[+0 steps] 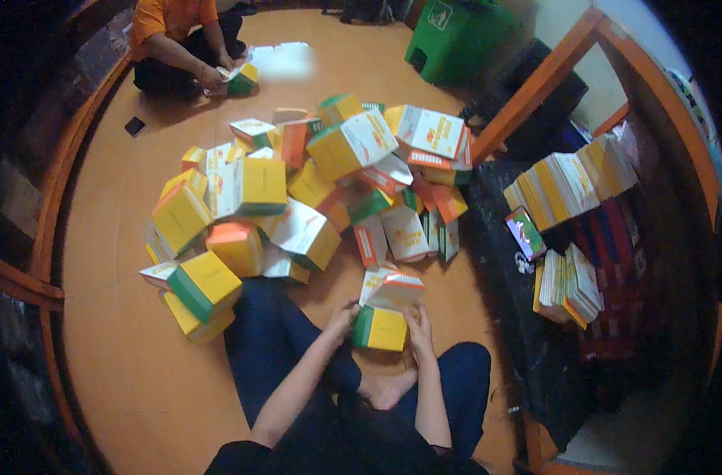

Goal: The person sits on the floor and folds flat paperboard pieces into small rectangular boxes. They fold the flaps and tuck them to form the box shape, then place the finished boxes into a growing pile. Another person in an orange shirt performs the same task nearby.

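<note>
At the far left, a small flat black rectangle [135,127] lies on the orange-brown floor [123,348], and a person in an orange shirt [163,22] handles a yellow, green and white cardboard carton [242,82]. A loose heap of yellow, white, green and orange cardboard cartons [254,184] spreads across the middle. On its near side is a small boxy yellow cardboard carton with a green left side [388,329], between the two hands: the left hand's [342,318] grip is clamped on its left edge, the right hand's [419,326] on its right — white and orange panels stand just beyond. Far right of centre stands a green plastic bin [456,43]; nearer right, a phone with a lit screen [525,234] lies beside two rows of flattened yellow-and-white cartons [563,190].
</note>
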Demonstrator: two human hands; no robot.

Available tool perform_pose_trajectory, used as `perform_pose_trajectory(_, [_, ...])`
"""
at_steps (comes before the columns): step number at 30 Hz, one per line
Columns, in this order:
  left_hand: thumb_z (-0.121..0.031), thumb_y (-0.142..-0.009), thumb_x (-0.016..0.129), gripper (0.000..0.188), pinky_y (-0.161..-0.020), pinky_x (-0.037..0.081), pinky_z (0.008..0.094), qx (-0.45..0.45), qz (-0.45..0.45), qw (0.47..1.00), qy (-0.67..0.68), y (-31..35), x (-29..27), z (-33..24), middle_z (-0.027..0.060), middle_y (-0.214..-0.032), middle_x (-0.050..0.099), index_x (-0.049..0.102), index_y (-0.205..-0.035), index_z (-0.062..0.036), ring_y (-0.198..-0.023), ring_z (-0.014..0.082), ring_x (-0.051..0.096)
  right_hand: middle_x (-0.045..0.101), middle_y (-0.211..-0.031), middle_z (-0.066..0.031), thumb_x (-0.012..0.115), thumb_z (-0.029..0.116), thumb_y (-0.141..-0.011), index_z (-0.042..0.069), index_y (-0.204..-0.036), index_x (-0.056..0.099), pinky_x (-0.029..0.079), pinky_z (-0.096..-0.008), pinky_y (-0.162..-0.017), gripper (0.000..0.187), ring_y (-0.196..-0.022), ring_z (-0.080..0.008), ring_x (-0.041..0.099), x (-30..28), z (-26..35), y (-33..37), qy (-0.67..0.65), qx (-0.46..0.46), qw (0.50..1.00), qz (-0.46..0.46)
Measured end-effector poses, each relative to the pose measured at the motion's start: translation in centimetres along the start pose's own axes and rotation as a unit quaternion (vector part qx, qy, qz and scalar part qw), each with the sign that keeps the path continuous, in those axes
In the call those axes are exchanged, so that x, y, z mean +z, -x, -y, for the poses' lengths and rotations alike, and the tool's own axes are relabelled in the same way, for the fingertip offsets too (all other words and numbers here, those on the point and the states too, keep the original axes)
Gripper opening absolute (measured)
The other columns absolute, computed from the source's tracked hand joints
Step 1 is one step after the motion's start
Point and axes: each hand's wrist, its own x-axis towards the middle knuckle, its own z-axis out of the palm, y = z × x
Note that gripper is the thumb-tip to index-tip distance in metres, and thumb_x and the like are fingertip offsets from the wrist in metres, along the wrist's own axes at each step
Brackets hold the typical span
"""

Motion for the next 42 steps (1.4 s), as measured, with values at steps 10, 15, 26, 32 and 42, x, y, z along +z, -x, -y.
perform_pose_trajectory(10, [-0.036,-0.08,0.081,0.074,-0.093,0.049,0.0381,0.141,-0.029,0.965,-0.22,1.6,2.1,0.8,0.0148,-0.118,0.062,0.048,-0.137,-0.0013,-0.111,0.0257,0.059,0.056,-0.121,-0.0193,0.063,0.038,-0.098,0.004,-0.135,0.049,0.048,-0.0421,-0.096,0.052,-0.112,-0.0316,0.059,1.5,-2.4,0.3,0.207,-0.094,0.973,-0.039])
perform_pose_trajectory(15, [-0.038,-0.079,0.081,0.068,-0.097,0.048,0.0428,0.171,-0.095,0.891,-0.41,1.5,1.9,0.6,0.0231,-0.114,0.063,0.055,-0.126,0.0026,-0.111,0.0361,0.06,0.042,-0.136,-0.0228,0.06,0.054,-0.094,0.01,-0.138,0.049,0.04,-0.0548,-0.102,0.063,-0.122,-0.041,0.049,2.1,-4.2,0.3,0.495,-0.007,0.865,-0.081])
perform_pose_trajectory(26, [-0.042,-0.082,0.077,0.07,-0.097,0.048,0.0469,0.14,-0.046,0.916,-0.373,1.3,2.5,0.4,0.0273,-0.114,0.061,0.05,-0.125,0.0061,-0.11,0.0411,0.059,0.048,-0.124,-0.0171,0.069,0.015,-0.084,0.011,-0.125,0.054,0.034,-0.0498,-0.101,0.044,-0.117,-0.0353,0.047,7.1,7.5,-0.7,0.362,-0.351,0.826,-0.253])
perform_pose_trajectory(32, [-0.036,-0.082,0.079,0.075,-0.101,0.044,0.0469,0.248,-0.102,0.881,-0.39,1.6,3.2,1.1,0.0261,-0.124,0.049,0.043,-0.131,0.0076,-0.117,0.0437,0.051,0.042,-0.134,-0.0118,0.073,0.012,-0.08,0.017,-0.131,0.057,0.03,-0.051,-0.107,0.053,-0.127,-0.0335,0.041,15.8,13.7,-5.0,0.467,-0.435,0.759,-0.129])
perform_pose_trajectory(42, [-0.032,-0.086,0.071,0.057,-0.094,0.043,0.051,0.306,-0.07,0.836,-0.449,3.7,4.1,-0.6,0.0227,-0.114,0.045,0.053,-0.135,-0.0087,-0.107,0.0412,0.048,0.061,-0.122,-0.0037,0.065,0.016,-0.078,0.017,-0.116,0.062,0.026,-0.0484,-0.11,0.038,-0.132,-0.0237,0.047,15.1,18.0,-12.8,0.677,-0.551,0.48,-0.09])
